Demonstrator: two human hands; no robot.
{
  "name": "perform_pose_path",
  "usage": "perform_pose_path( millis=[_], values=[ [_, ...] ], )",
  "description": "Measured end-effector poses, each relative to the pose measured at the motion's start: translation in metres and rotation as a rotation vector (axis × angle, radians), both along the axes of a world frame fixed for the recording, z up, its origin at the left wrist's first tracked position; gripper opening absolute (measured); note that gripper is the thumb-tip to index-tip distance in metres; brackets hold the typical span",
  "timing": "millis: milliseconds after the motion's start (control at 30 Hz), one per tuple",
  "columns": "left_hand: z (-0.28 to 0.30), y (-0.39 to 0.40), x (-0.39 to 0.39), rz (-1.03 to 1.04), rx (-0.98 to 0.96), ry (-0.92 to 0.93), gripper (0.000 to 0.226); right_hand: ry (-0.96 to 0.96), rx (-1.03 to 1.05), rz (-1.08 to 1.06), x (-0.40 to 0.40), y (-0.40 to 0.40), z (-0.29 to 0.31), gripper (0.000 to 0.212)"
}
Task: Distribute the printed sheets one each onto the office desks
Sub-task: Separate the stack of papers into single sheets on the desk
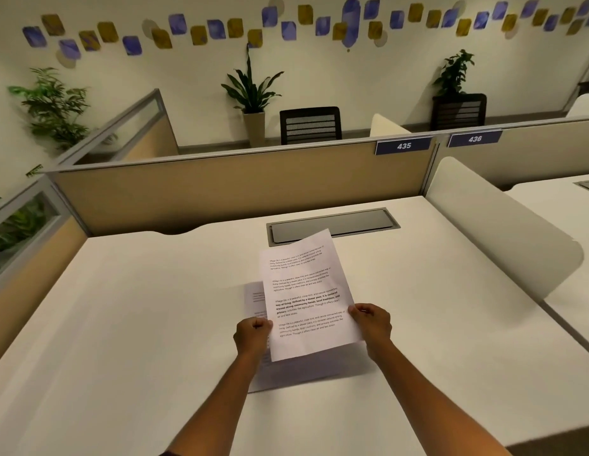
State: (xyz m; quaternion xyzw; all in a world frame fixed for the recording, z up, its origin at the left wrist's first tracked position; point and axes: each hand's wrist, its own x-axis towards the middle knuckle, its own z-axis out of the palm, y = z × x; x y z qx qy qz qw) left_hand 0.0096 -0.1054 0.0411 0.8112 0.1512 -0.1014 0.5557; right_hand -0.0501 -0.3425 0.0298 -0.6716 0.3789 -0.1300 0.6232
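Observation:
A printed sheet (306,297) with several blocks of text is held tilted above the white desk (138,307). My left hand (253,334) grips its lower left edge and my right hand (372,322) pinches its right edge. Under it, more printed paper (255,301) shows at the left side, partly hidden by the top sheet and my left hand; I cannot tell whether it lies on the desk or is held.
A grey cable hatch (332,225) is set into the desk behind the sheet. Beige partitions with labels 435 (403,145) and 436 (474,138) stand at the back. A white divider (503,232) separates the neighbouring desk (556,195) on the right. Chairs and plants stand beyond.

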Motion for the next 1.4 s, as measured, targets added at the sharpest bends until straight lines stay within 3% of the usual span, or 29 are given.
perform_pose_path(
  millis=[533,1033,1167,1400],
  values=[
    [-0.002,-0.125,-0.011,-0.137,-0.045,0.005,0.013,0.108,-0.067,-0.043,-0.033,-0.126,0.006,0.015],
    [-0.030,-0.188,-0.011,-0.210,0.076,0.093,0.007,0.212,-0.078,-0.084,-0.032,-0.181,-0.024,0.008],
    [-0.038,-0.193,-0.010,-0.245,0.174,0.092,0.010,0.261,-0.154,-0.041,-0.030,-0.184,-0.031,0.005],
    [-0.044,-0.189,-0.006,-0.302,0.342,0.078,0.015,0.358,-0.381,-0.005,-0.032,-0.178,-0.039,0.022]
  ],
)
